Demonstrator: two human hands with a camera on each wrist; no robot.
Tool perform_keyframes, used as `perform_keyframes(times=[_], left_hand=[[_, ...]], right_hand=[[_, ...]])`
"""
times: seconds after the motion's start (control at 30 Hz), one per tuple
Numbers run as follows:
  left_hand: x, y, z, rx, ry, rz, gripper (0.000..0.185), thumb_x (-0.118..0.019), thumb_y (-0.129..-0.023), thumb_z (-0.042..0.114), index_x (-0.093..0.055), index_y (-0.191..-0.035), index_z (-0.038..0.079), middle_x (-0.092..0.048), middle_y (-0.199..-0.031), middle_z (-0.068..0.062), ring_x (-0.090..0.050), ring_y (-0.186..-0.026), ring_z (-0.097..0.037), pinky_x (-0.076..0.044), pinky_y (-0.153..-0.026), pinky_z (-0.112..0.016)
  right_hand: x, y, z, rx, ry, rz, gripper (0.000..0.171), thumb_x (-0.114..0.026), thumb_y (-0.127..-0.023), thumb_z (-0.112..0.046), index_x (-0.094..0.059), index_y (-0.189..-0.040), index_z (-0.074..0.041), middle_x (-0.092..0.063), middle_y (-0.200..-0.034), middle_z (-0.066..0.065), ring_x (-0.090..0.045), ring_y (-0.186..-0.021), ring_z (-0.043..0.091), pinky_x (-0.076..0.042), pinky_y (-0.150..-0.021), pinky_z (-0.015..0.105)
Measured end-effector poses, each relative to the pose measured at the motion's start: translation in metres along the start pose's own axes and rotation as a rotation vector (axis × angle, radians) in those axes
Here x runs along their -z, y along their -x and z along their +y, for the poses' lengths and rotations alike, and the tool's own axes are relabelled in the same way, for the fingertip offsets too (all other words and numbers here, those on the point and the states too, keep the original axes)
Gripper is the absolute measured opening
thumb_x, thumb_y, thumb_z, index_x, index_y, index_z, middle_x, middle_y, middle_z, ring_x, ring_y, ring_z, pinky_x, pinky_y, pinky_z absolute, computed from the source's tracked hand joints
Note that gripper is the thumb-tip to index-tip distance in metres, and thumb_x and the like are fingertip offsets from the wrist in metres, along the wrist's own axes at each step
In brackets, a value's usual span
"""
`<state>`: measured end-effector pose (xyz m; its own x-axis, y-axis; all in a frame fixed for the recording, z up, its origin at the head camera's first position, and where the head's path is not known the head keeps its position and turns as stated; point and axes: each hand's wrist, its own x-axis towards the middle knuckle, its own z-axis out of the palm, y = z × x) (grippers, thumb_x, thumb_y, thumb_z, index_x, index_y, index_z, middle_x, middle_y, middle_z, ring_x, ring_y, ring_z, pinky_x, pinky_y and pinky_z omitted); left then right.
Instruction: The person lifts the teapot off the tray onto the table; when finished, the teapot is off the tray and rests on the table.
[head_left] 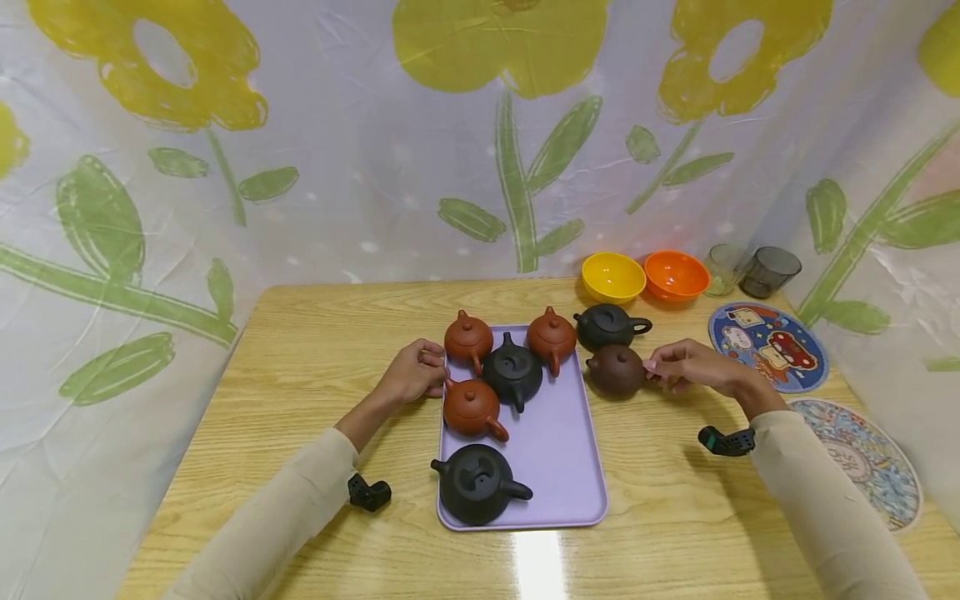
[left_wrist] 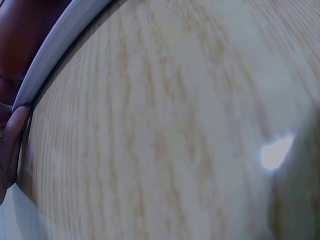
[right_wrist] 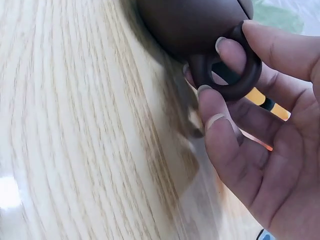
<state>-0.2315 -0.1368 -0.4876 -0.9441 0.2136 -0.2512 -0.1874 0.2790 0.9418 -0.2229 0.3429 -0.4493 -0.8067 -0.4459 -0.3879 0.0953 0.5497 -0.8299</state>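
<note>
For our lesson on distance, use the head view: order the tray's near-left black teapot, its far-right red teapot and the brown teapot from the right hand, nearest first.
1. Brown teapot: in the right hand, right of the tray.
2. Red teapot: tray's far right.
3. Black teapot: tray's near left.

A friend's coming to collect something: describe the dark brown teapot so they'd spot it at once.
On the wooden table, find the lilac tray. Just beyond its right edge is the dark brown teapot, in front of a black teapot. Only it is dark brown; every other one is black or brick-red.
</note>
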Motion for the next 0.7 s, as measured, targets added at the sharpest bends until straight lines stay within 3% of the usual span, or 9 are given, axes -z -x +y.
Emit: perform_keyframes(times=[0.47, 0.7], left_hand=[[-0.001, 0.002, 0.002, 0.008, 0.0, 0.002, 0.039, -0.061, -0.091, -0.005, -0.049, -0.129, -0.006, -0.054, -0.107, -0.014, -0.064, -0.079, -0.014, -0.064, -0.064, -0.031], [0.0, 0.002, 0.001, 0.007, -0.004, 0.001, 0.04, -0.061, -0.091, -0.004, -0.049, -0.129, -0.006, -0.055, -0.109, -0.015, -0.064, -0.079, -0.014, -0.064, -0.066, -0.032]], right_hand=[[-0.003, 0.006, 0.003, -0.031, -0.012, 0.107, 0.037, -0.063, -0.1, -0.032, -0.068, -0.113, 0.002, -0.065, -0.102, 0.016, -0.062, -0.084, 0.023, -0.06, -0.073, 0.034], [0.0, 0.02, -0.005, -0.035, 0.033, 0.186, 0.043, -0.063, -0.099, -0.036, -0.064, -0.125, -0.002, -0.066, -0.115, 0.019, -0.064, -0.094, 0.029, -0.06, -0.079, 0.038]])
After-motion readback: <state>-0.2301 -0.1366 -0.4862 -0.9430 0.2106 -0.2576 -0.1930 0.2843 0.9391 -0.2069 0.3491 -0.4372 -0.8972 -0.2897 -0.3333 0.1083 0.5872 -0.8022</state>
